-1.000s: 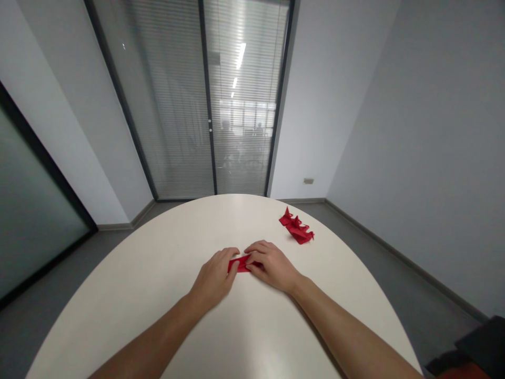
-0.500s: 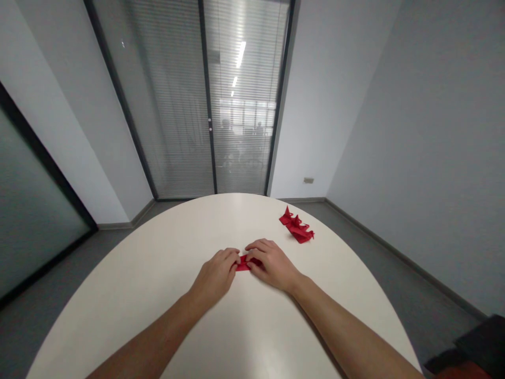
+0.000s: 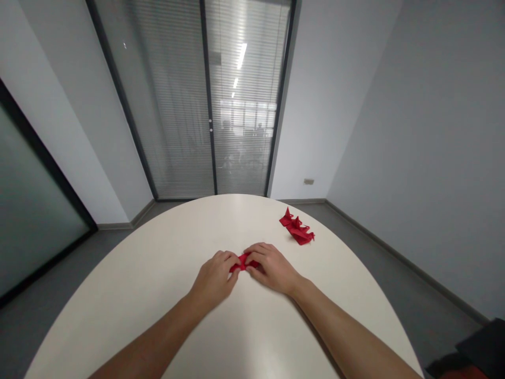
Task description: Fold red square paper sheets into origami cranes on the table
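A small piece of folded red paper (image 3: pixel 243 261) is held low over the middle of the table, between my two hands. My left hand (image 3: pixel 216 273) pinches its left end between thumb and fingers. From the other side, my right hand (image 3: pixel 272 267) grips the right end, its fingers curled over the paper. Parts of the paper are hidden under the fingers of both hands. Beyond my right hand, several red folded paper figures (image 3: pixel 296 227) stand close together in a row, with pointed tips sticking up.
The round white table (image 3: pixel 165 247) spreads out under both forearms. Past its far edge stands a glass partition with blinds (image 3: pixel 177 131). A socket (image 3: pixel 308 181) sits low on the wall. Something dark (image 3: pixel 479 347) shows at the lower right.
My left fingers and thumb have spread a little around the paper's left end, and more red shows there. My right hand has barely shifted. The paper figures stay in place.
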A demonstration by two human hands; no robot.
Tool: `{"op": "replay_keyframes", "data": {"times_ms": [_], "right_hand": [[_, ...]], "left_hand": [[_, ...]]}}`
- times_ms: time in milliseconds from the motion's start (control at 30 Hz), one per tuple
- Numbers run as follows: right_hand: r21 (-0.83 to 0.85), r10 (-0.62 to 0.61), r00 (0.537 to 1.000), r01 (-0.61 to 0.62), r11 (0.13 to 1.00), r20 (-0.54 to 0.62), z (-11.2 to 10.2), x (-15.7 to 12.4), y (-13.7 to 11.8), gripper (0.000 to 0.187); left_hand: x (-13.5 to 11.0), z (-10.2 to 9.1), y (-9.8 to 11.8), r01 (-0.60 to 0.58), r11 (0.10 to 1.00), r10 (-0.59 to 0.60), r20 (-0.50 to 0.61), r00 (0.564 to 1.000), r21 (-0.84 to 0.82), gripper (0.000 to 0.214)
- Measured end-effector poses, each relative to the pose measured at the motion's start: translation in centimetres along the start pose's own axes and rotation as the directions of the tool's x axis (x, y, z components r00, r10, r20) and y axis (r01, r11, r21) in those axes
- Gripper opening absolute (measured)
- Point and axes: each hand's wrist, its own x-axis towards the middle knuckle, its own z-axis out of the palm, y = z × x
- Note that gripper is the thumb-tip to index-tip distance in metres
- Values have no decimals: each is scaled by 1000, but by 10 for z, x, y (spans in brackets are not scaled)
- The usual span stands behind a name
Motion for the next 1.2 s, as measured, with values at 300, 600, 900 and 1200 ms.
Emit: {"op": "replay_keyframes", "data": {"times_ms": [300, 600, 900, 1200], "right_hand": [[-71, 88, 995, -91, 993, -43, 6, -4, 9, 25], [-26, 134, 989, -135, 990, -62, 6, -4, 11, 19], [43, 27, 1000, -27, 999, -5, 6, -7, 16, 34], [112, 10, 1000, -11, 994, 3, 2, -8, 16, 29]], "left_hand": [[-1, -2, 2, -18, 999, 19, -34, 999, 30, 31], [0, -8, 5, -192, 977, 198, 65, 978, -88, 29], [0, 6, -8, -116, 980, 124, 36, 992, -160, 30], [2, 6, -14, -48, 970, 60, 42, 997, -240, 22]]}}
